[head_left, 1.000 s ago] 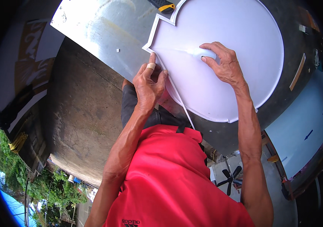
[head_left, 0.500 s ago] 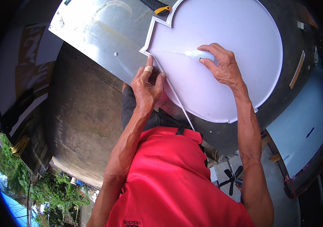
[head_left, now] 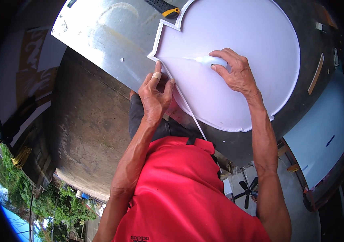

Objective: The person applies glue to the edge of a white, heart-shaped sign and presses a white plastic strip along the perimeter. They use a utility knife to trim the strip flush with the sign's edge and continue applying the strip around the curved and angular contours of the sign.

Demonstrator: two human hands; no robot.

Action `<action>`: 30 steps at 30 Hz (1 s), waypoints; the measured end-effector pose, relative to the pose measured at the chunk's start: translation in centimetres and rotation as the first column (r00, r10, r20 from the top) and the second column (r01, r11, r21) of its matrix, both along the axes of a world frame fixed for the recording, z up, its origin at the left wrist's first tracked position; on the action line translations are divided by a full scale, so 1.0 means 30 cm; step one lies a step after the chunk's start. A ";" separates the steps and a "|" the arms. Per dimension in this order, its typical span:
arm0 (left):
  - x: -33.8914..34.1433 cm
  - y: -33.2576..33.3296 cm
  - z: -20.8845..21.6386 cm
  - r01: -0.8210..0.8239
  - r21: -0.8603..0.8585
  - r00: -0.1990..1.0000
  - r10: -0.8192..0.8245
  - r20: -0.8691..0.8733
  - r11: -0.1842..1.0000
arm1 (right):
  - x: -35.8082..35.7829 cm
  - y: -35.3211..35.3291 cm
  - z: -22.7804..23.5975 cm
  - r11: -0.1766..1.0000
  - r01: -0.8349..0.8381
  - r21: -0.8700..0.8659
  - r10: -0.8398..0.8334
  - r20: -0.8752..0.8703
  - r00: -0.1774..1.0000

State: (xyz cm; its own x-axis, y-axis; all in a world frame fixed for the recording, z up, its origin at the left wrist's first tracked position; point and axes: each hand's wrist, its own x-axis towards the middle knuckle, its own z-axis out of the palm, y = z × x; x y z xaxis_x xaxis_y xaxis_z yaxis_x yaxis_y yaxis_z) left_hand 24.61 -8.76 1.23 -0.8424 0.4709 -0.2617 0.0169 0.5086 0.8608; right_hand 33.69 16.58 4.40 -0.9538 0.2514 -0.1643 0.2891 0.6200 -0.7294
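A large white panel with a rounded outline and a notched corner lies in front of me, a raised white rim along its edge. From that corner a thin white strip follows the near-left edge, and its free end sticks out toward my body. My left hand, a bandage around one finger, presses the strip at the edge with index fingertip and thumb; its other fingers are curled and partly hidden. Over the panel, my right hand grips a small white squeeze bottle whose long thin nozzle points left at the corner.
A shiny metal sheet lies under the panel's left side. On it are a black-and-yellow utility knife and a tiny white piece. A brown strip lies to the right, near a light-blue sheet. A black fan stands below.
Both hands hold nearly the same pose. The panel, metal sheet and knife appear shifted very slightly left in the picture; the bottle still points at the corner.
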 end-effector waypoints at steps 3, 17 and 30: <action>0.001 -0.001 -0.002 0.001 -0.015 1.000 -0.001 -0.003 1.000 | 0.009 0.002 -0.001 1.000 -0.001 -0.010 0.001 -0.002 1.000; 0.006 0.000 -0.010 -0.007 0.003 1.000 0.007 -0.022 1.000 | 0.084 0.008 0.026 0.981 0.172 -0.091 -0.169 0.043 0.985; -0.005 -0.009 -0.023 -0.007 0.042 0.998 0.009 -0.062 0.999 | 0.322 0.011 -0.141 0.611 0.607 -0.508 -0.741 -0.095 0.665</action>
